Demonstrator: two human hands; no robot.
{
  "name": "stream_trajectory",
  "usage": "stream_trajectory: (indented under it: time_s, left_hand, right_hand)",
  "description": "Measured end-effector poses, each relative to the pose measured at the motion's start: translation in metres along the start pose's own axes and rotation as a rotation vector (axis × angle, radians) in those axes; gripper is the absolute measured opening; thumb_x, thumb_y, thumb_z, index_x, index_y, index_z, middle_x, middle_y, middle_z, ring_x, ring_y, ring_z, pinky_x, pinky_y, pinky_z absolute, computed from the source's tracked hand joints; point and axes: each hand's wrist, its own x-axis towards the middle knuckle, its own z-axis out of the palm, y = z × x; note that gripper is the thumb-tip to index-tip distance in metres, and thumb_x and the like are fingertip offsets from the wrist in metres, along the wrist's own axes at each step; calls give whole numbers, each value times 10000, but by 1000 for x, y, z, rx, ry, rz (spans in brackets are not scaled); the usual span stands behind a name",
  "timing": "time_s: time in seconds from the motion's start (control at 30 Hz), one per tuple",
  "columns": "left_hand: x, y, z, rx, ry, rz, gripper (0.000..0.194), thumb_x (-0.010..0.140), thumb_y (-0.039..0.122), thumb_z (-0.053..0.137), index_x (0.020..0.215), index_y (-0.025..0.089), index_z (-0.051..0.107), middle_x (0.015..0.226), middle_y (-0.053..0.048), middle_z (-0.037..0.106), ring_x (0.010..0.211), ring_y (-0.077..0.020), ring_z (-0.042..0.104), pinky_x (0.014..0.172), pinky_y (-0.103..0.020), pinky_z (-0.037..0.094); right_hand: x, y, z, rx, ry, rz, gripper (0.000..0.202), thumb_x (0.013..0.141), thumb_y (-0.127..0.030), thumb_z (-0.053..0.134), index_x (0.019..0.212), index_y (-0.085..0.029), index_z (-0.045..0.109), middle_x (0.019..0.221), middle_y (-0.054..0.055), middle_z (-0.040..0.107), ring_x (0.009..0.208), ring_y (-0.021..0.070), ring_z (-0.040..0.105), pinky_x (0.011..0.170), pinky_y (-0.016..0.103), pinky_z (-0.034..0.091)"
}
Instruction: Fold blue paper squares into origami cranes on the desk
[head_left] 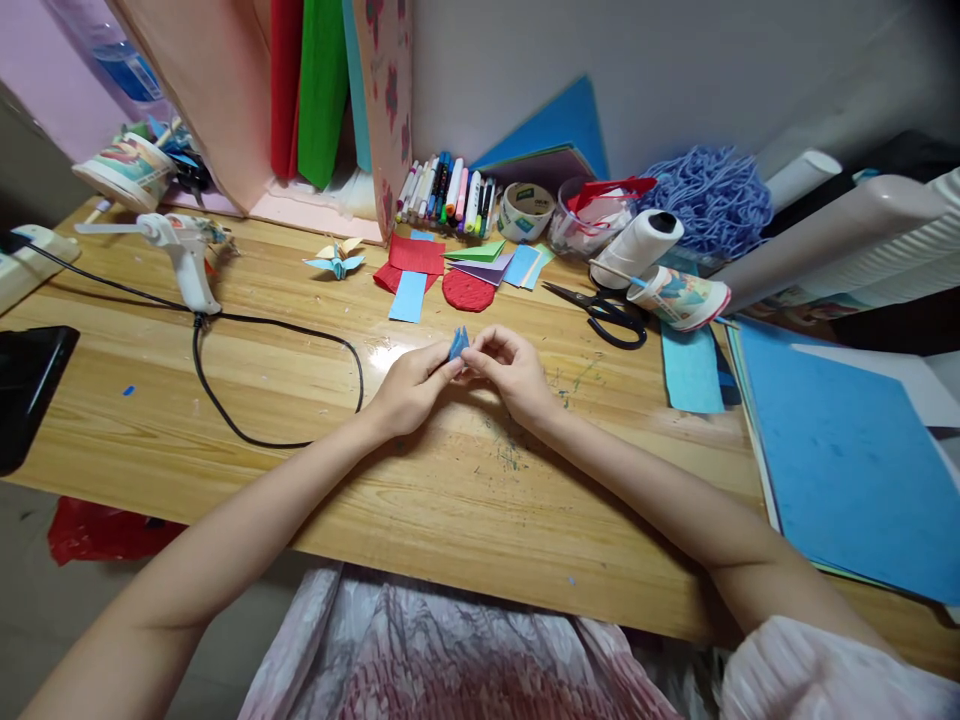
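Observation:
A small folded piece of blue paper (458, 343) with pointed tips is held between both hands, just above the middle of the table. My left hand (417, 385) is closed around its left side, thumb along the near edge. With thumb and fingers pinched, my right hand (511, 372) grips the paper's right side. The fingers hide its lower part. Beyond the hands lie a red crepe paper disc (469, 289), a light blue paper strip (408, 296) on red paper, and folded paper cranes (337, 262) in blue and yellow.
Black scissors (606, 311) lie right of the hands. A glue gun (184, 262) stands at the left, its black cable (281, 443) looping across the table. Markers (450, 195), tape (525, 210) and blue yarn (709, 203) line the back. Blue paper sheets (855, 450) cover the right side.

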Motion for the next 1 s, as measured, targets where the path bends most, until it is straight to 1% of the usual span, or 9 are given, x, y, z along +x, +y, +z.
stream_trajectory:
  time_s: [0.13, 0.2, 0.33, 0.43, 0.57, 0.77, 0.83, 0.9, 1.0]
  left_hand:
    - [2, 1, -4, -224, 20, -76, 315, 860, 444, 429, 780, 161, 540, 724, -7, 522, 686, -132, 465, 642, -225, 377]
    - [2, 2, -6, -251, 13, -92, 306, 859, 437, 440, 736, 167, 513, 646, 14, 470, 623, -115, 428, 595, -213, 355]
    - [3, 4, -10, -173, -4, -80, 303, 862, 426, 446, 712, 170, 506, 597, 31, 448, 613, -114, 432, 594, -212, 353]
    - [4, 4, -11, -80, -46, -57, 293, 875, 399, 427, 759, 159, 548, 670, 14, 526, 685, -131, 484, 653, -225, 378]
    - [4, 3, -11, 43, -55, -12, 280, 891, 360, 416, 800, 152, 579, 747, -3, 585, 720, -136, 518, 672, -233, 384]
    - [1, 3, -3, 139, 153, -78, 251, 874, 358, 476, 757, 167, 590, 716, -12, 633, 675, -139, 589, 647, -247, 437]
    - [1, 3, 0, 53, 259, -78, 178, 839, 345, 546, 840, 174, 598, 796, -21, 660, 691, -138, 623, 645, -249, 475]
    - [0, 5, 3, -73, 401, -80, 198, 779, 335, 632, 890, 174, 601, 852, -32, 673, 704, -140, 649, 640, -251, 511]
    - [0, 8, 7, -241, 526, -84, 219, 706, 313, 709, 839, 154, 639, 846, -47, 696, 754, -158, 673, 708, -277, 551]
  right_hand:
    - [2, 3, -1, 59, -135, 26, 363, 652, -420, 744, 878, -194, 571, 785, -14, 613, 671, 99, 602, 622, 244, 552]
    - [1, 4, -1, 20, -136, -6, 314, 679, -409, 727, 852, -179, 602, 758, -13, 612, 640, 87, 587, 593, 223, 534]
    - [0, 6, -2, 17, -61, 14, 268, 673, -387, 734, 761, -162, 619, 659, -26, 598, 554, 68, 542, 527, 198, 486]
    - [1, 9, -3, 78, -54, 81, 279, 640, -372, 759, 759, -153, 635, 643, -23, 614, 523, 62, 531, 498, 191, 459]
    - [3, 11, -3, 85, -8, 82, 275, 623, -359, 770, 737, -147, 639, 615, -27, 615, 515, 60, 548, 516, 191, 484]
    - [5, 5, -5, -34, 26, 37, 298, 661, -393, 733, 810, -161, 620, 708, -4, 642, 558, 92, 607, 547, 231, 539]
    - [4, 4, -4, -70, 37, 1, 286, 686, -392, 713, 834, -173, 603, 736, -3, 636, 568, 100, 613, 545, 246, 552]
    - [3, 5, -3, -109, 78, -64, 254, 716, -376, 692, 849, -183, 595, 780, 4, 635, 591, 102, 617, 541, 245, 559]
    - [0, 7, 0, -200, 141, -209, 196, 749, -327, 670, 872, -191, 601, 866, 19, 631, 665, 105, 625, 568, 235, 569]
